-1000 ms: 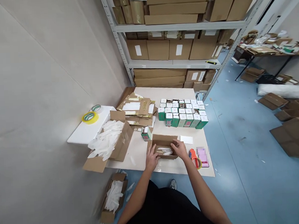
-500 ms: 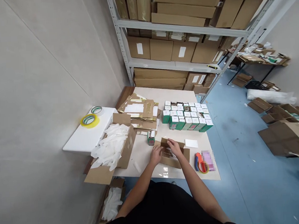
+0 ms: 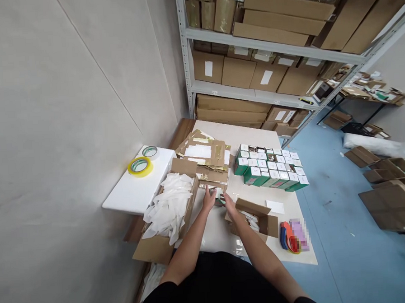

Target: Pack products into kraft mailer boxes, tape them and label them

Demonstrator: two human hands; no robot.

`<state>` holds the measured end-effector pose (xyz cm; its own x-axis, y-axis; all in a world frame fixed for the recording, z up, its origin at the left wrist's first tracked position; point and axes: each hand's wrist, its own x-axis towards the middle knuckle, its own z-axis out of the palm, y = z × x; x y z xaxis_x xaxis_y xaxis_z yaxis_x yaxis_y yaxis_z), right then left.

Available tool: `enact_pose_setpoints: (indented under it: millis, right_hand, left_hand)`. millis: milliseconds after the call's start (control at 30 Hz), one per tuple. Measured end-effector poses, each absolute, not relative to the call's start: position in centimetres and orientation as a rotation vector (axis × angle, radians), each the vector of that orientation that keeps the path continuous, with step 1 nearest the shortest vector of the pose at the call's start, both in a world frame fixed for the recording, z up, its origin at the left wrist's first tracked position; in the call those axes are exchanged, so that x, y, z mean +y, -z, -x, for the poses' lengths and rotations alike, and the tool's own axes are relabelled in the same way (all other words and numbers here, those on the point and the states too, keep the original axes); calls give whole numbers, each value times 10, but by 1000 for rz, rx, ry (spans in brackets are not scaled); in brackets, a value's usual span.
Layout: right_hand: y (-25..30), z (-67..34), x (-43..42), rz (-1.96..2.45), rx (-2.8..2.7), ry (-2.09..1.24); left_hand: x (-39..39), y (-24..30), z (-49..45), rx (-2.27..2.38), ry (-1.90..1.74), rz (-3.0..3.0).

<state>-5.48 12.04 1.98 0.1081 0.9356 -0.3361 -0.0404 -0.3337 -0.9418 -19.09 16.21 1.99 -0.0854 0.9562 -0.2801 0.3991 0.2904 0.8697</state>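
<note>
My left hand (image 3: pixel 209 199) and my right hand (image 3: pixel 229 205) are on either side of a small green and white box (image 3: pixel 220 196), with fingers closed on its sides. Part of the box is hidden behind my fingers. Beside my right forearm stands an open cardboard carton (image 3: pixel 270 225) with pale items inside. To the left of my hands, a larger open carton (image 3: pixel 179 167) is filled with white crumpled packing material (image 3: pixel 173 202). Flattened cardboard pieces (image 3: pixel 216 153) are stacked just beyond my hands.
Rows of green and white boxes (image 3: pixel 271 170) stand at the table's far right. A white card (image 3: pixel 275 207) and a red and blue tape dispenser (image 3: pixel 288 237) lie near the right edge. Tape rolls (image 3: pixel 140 167) rest on a white surface at left. Loaded shelves (image 3: pixel 254 94) rise behind.
Both hands have left the open carton and moved left to the small green and white box, now held between them. The whole view has shifted, so things appear further right and lower.
</note>
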Motion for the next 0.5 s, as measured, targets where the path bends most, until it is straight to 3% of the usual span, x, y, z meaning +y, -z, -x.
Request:
enact_pose_setpoints:
  millis: [267,500]
  right_hand:
    - [-6,88,117,1535,-853,-1486]
    - [-11,70,133,1714,-930,-1282]
  left_hand:
    - [157,-8,201,1773,-584,-1434]
    - [157,-46,218,1722,-921,-1514]
